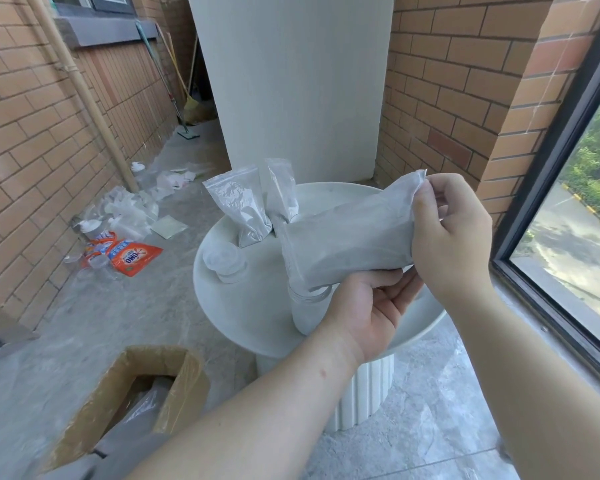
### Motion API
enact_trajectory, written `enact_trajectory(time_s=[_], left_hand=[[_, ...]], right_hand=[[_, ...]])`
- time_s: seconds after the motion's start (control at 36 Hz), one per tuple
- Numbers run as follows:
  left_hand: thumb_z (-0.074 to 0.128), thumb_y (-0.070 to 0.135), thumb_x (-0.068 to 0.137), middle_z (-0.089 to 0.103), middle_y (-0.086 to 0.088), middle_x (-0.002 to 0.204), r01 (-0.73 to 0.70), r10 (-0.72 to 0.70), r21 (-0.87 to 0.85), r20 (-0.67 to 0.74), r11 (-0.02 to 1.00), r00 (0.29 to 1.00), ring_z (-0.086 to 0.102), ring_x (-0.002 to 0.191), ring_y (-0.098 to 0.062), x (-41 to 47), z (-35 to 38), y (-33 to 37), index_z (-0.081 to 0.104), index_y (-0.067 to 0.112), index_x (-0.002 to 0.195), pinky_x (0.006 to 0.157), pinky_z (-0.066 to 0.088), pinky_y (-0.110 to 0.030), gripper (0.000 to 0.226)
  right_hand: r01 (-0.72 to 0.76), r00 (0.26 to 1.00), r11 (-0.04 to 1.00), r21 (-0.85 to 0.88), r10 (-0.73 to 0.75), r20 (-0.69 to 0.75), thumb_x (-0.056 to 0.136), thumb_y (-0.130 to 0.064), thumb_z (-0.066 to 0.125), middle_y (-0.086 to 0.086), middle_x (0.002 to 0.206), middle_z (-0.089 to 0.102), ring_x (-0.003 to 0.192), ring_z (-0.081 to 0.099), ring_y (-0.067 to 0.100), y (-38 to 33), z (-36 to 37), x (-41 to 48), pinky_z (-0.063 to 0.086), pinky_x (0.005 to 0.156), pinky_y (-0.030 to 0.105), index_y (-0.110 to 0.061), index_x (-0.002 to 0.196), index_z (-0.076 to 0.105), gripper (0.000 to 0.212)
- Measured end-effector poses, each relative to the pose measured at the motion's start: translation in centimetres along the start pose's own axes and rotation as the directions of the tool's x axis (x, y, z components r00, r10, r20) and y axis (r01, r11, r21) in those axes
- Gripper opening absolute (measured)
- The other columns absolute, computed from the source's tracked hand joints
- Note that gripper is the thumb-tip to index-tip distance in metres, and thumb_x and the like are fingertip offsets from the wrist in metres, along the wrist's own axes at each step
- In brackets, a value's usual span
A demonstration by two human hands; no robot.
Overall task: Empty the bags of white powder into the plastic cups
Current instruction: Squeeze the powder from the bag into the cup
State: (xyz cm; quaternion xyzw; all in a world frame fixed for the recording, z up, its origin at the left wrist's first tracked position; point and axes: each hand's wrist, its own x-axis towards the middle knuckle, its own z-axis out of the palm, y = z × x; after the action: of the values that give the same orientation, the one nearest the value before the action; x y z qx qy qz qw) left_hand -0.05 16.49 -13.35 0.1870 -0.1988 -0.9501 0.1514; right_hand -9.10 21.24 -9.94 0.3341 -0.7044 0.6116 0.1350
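Two bags (238, 206) standing on round table (257, 306); brick walls (447, 81).

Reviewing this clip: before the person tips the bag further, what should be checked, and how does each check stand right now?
1. Lower end of the bag at the mouth of the cup: ok, it meets the rim.
2. That end of the bag open: cannot tell, hidden at the rim.
3. Grip of the right hand: ok, it pinches the raised end of the bag.
4. Support from the left hand: ok, palm up beneath the bag.
5. The cup upright on the table: ok.
6. Room left in the cup: cannot tell.
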Motion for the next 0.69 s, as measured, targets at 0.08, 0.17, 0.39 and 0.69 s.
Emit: enact_trajectory(time_s=[0.08,0.17,0.39,0.69], left_hand=[[0.045,-0.016,0.090,0.075,-0.014,0.094,0.001,-0.001,-0.002,0.004,1.000,1.000,0.075,0.083,-0.024,0.05,-0.03,-0.02,0.077,-0.001,0.085,0.072,0.061,-0.030,0.036],[0.045,-0.015,0.090,0.076,-0.011,0.090,-0.004,0.004,0.012,0.013,1.000,1.000,0.075,0.082,-0.021,0.10,-0.04,-0.10,0.079,0.002,0.075,0.078,0.061,-0.030,0.041],[0.044,-0.016,0.091,0.076,-0.011,0.086,-0.011,0.011,0.007,0.023,1.000,1.000,0.075,0.078,-0.019,-0.08,0.08,0.00,0.078,0.001,0.070,0.075,0.061,-0.029,0.044],[0.046,-0.017,0.090,0.076,-0.013,0.093,-0.019,0.021,-0.058,0.024,0.998,0.999,0.076,0.082,-0.021,-0.15,0.21,0.13,0.078,-0.001,0.080,0.071,0.061,-0.028,0.037]], right_hand=[[0.018,1.000,1.000,0.007,-0.018,0.012,0.104,-0.023,0.048,-0.017,0.074,0.054,0.072,0.050,0.000,-0.41,0.04,0.00,0.037,0.069,0.015,-0.023,0.089,0.056,0.017],[0.037,0.999,0.999,0.003,-0.037,0.014,0.104,-0.024,0.049,-0.018,0.075,0.055,0.073,0.051,0.001,-0.64,0.11,-0.03,0.037,0.070,0.016,-0.024,0.089,0.056,0.016],[0.064,0.998,0.998,0.005,-0.064,0.018,0.104,-0.025,0.048,-0.019,0.074,0.054,0.072,0.050,0.000,-0.87,0.18,-0.02,0.037,0.070,0.018,-0.026,0.090,0.055,0.016],[0.056,0.997,0.998,0.019,-0.057,0.046,0.104,-0.027,0.050,-0.019,0.076,0.056,0.073,0.052,0.000,-0.96,0.21,-0.03,0.038,0.071,0.016,-0.026,0.091,0.057,0.015]])
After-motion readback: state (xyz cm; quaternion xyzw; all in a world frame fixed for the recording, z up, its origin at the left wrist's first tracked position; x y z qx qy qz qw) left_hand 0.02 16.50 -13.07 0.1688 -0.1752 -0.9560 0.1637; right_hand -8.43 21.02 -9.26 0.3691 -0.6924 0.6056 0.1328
